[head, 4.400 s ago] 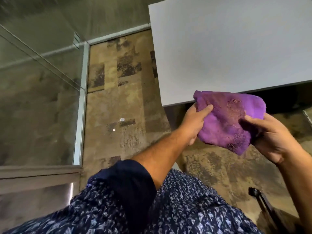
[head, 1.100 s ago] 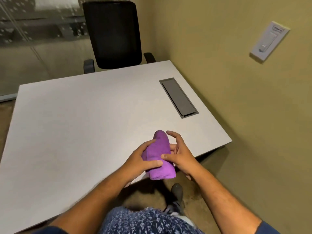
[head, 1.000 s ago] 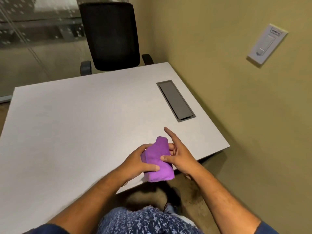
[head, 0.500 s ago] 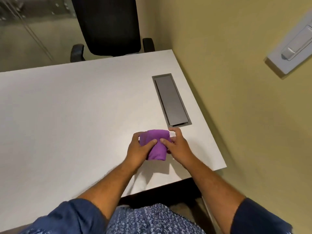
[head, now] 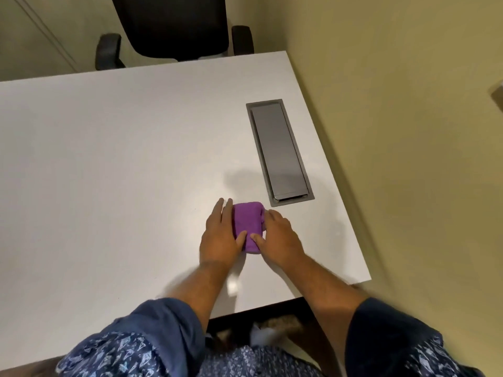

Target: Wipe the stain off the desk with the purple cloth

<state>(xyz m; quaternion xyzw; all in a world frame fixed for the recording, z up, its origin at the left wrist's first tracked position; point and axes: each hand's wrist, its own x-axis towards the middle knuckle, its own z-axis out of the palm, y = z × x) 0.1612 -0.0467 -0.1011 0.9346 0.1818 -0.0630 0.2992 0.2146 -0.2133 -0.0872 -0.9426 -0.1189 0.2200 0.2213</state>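
Note:
The purple cloth (head: 249,223), folded into a small thick pad, lies on the white desk (head: 109,159) near its right front part. My left hand (head: 220,235) rests flat against the cloth's left side, thumb on top of it. My right hand (head: 277,238) presses its right side, thumb on the cloth's near end. Both hands hold the cloth between them on the desk surface. No stain is visible on the desk.
A grey cable hatch (head: 279,152) is set into the desk just beyond and right of the cloth. A black office chair (head: 174,28) stands at the desk's far side. A yellow wall (head: 408,131) runs along the desk's right edge.
The folded cloth has come down from the air in front of the desk edge onto the desk surface, farther forward. Both hands now lie lower and flatter around it.

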